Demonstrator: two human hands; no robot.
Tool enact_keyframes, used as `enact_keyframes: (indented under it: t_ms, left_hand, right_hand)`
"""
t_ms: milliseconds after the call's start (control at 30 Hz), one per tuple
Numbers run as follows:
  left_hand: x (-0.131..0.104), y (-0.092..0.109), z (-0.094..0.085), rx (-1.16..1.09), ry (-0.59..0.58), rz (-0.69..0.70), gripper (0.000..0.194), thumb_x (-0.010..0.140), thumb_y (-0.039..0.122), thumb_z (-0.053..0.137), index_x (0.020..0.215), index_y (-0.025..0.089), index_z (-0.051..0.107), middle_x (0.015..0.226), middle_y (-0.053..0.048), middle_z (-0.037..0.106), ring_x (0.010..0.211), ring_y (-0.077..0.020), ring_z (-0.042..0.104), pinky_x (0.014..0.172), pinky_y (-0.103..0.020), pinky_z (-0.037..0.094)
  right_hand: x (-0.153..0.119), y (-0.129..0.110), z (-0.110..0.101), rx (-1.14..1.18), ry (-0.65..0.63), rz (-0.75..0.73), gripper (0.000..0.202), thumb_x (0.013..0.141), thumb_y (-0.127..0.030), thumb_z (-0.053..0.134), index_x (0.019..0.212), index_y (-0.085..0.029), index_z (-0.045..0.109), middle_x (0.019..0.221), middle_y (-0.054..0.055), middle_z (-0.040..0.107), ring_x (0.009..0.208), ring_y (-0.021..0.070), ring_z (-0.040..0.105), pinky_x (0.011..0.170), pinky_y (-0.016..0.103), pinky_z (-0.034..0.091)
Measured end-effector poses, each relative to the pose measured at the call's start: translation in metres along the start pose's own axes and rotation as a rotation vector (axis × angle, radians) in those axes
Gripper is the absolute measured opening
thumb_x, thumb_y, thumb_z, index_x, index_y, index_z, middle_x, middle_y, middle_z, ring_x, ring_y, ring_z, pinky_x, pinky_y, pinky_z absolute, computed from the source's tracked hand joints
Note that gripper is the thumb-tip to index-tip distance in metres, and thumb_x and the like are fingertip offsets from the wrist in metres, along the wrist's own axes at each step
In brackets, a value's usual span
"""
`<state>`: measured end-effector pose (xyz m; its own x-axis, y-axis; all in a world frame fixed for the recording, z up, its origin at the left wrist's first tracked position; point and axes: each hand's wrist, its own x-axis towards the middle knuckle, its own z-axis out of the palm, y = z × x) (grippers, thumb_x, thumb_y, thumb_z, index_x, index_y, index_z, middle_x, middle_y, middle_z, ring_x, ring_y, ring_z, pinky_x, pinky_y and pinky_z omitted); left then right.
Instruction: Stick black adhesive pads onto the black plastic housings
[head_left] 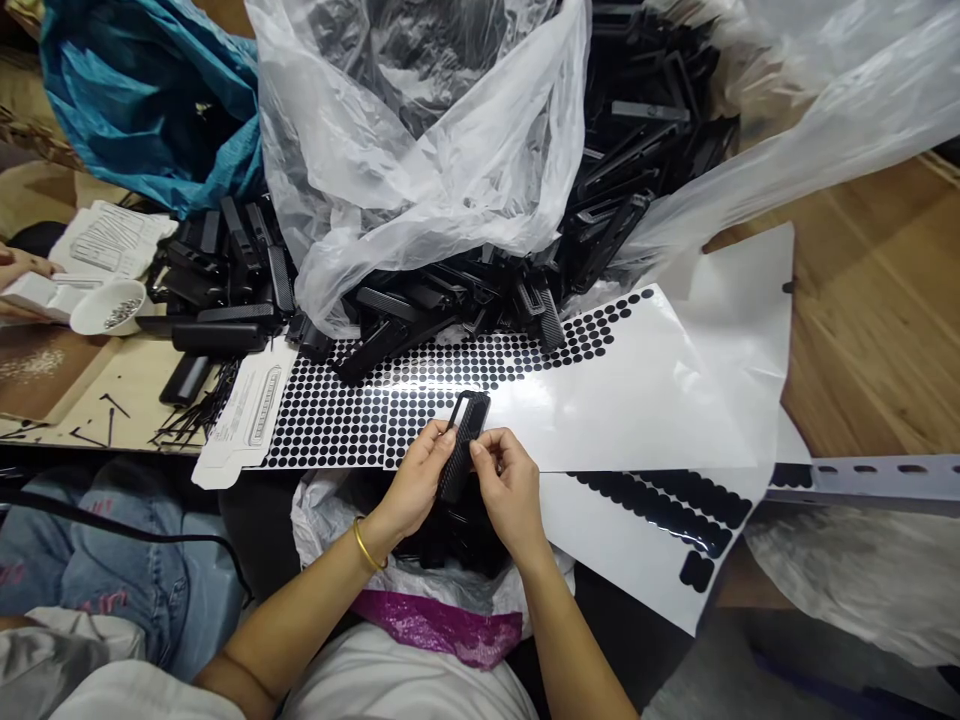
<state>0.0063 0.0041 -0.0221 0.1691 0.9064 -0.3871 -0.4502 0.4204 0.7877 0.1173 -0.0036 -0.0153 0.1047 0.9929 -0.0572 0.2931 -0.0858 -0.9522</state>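
Note:
Between my two hands, in the middle of the head view, is a long black plastic handle [466, 440] with a textured face and an open frame at its far end. My left hand [418, 470] is closed around its left side. My right hand [508, 490] pinches at its right edge, thumb against the textured face; whether a small sticker is under that thumb I cannot make out. Just beyond lies a white sheet of round black stickers [330, 410], its right part bare backing. Under my hands an open bag [322, 530] holds dark pieces.
Black plastic parts [420, 310] are heaped behind the sheet, beside clear plastic bags [420, 170] and a blue bag [150, 100]. At left are a white bowl of small screws [111, 306], a white printed card [251, 410] and another person's hand [22, 268]. More sticker sheets [630, 540] overhang the edge.

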Motion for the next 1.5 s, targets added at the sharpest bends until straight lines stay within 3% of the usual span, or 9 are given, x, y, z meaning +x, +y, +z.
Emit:
enact_keyframes:
  t_ms: [400, 600, 733, 867, 1067, 1133, 1233, 1333, 1500]
  left_hand:
    - [0.004, -0.006, -0.001, 0.171, 0.017, 0.115, 0.024, 0.079, 0.042, 0.06, 0.083, 0.019, 0.053, 0.076, 0.003, 0.052, 0.071, -0.0085, 0.048, 0.067, -0.019, 0.04]
    - [0.006, -0.007, 0.0, 0.002, -0.041, -0.048, 0.024, 0.077, 0.039, 0.064, 0.079, 0.017, 0.054, 0.07, 0.004, 0.055, 0.064, -0.007, 0.052, 0.064, -0.018, 0.043]
    - [0.004, -0.003, 0.005, -0.106, -0.097, -0.148, 0.02, 0.079, 0.034, 0.063, 0.083, 0.017, 0.055, 0.079, 0.0, 0.063, 0.075, -0.0119, 0.064, 0.072, -0.023, 0.049]
    - [0.005, 0.0, 0.008, -0.123, -0.09, -0.169, 0.02, 0.079, 0.032, 0.063, 0.079, 0.016, 0.052, 0.091, -0.004, 0.067, 0.088, -0.0195, 0.067, 0.079, -0.03, 0.052]
    - [0.008, -0.004, 0.007, 0.005, -0.084, -0.15, 0.026, 0.074, 0.032, 0.068, 0.083, 0.015, 0.052, 0.095, -0.006, 0.068, 0.083, -0.0184, 0.069, 0.076, -0.03, 0.055]
    - [0.008, -0.007, 0.007, 0.037, -0.096, -0.131, 0.026, 0.075, 0.033, 0.067, 0.084, 0.014, 0.052, 0.097, -0.007, 0.068, 0.082, -0.0184, 0.069, 0.075, -0.031, 0.056]
    - [0.007, -0.009, 0.007, 0.077, -0.116, -0.127, 0.027, 0.075, 0.034, 0.067, 0.082, 0.015, 0.049, 0.1, -0.008, 0.068, 0.082, -0.0188, 0.069, 0.074, -0.032, 0.056]
    - [0.005, -0.01, 0.008, 0.094, -0.121, -0.157, 0.028, 0.074, 0.034, 0.067, 0.082, 0.015, 0.048, 0.102, -0.01, 0.068, 0.082, -0.0192, 0.069, 0.074, -0.033, 0.057]
    - [0.005, -0.01, 0.008, 0.088, -0.126, -0.176, 0.025, 0.077, 0.032, 0.065, 0.086, 0.014, 0.05, 0.104, -0.009, 0.067, 0.084, -0.0185, 0.069, 0.076, -0.032, 0.057]
  right_hand:
    - [0.005, 0.004, -0.006, -0.158, -0.036, -0.061, 0.014, 0.082, -0.024, 0.049, 0.068, -0.022, 0.046, 0.062, -0.003, 0.051, 0.054, 0.0121, 0.047, 0.054, 0.025, 0.038]
    - [-0.005, 0.012, -0.01, 0.009, 0.032, 0.057, 0.009, 0.083, -0.027, 0.049, 0.079, -0.023, 0.042, 0.068, -0.003, 0.053, 0.058, 0.0131, 0.053, 0.057, 0.026, 0.042]
    - [-0.02, 0.023, -0.02, 0.067, 0.109, 0.063, 0.01, 0.082, -0.029, 0.05, 0.077, -0.022, 0.045, 0.067, -0.003, 0.051, 0.058, 0.0121, 0.05, 0.055, 0.025, 0.041]
    - [-0.039, 0.035, -0.047, 0.034, 0.221, 0.042, 0.012, 0.079, -0.031, 0.054, 0.076, -0.021, 0.048, 0.068, -0.002, 0.049, 0.061, 0.0123, 0.049, 0.058, 0.025, 0.042]
    - [-0.068, 0.047, -0.124, -0.36, 0.555, 0.074, 0.022, 0.076, -0.041, 0.058, 0.082, -0.02, 0.054, 0.073, 0.001, 0.054, 0.063, 0.0154, 0.05, 0.063, 0.031, 0.042]
    - [-0.076, 0.05, -0.147, -0.531, 0.535, 0.081, 0.024, 0.077, -0.043, 0.056, 0.083, -0.021, 0.056, 0.075, 0.002, 0.054, 0.063, 0.0163, 0.049, 0.065, 0.033, 0.043]
    - [-0.085, 0.058, -0.17, -0.706, 0.406, 0.08, 0.026, 0.077, -0.046, 0.053, 0.086, -0.022, 0.058, 0.083, 0.006, 0.055, 0.071, 0.0206, 0.051, 0.069, 0.037, 0.044]
    - [-0.088, 0.071, -0.177, -0.798, 0.339, 0.089, 0.029, 0.078, -0.048, 0.051, 0.091, -0.023, 0.058, 0.091, 0.008, 0.055, 0.081, 0.0249, 0.052, 0.073, 0.041, 0.044]
    - [-0.087, 0.085, -0.174, -0.804, 0.385, 0.09, 0.038, 0.078, -0.054, 0.049, 0.094, -0.021, 0.056, 0.092, 0.01, 0.052, 0.086, 0.0272, 0.053, 0.073, 0.042, 0.044]
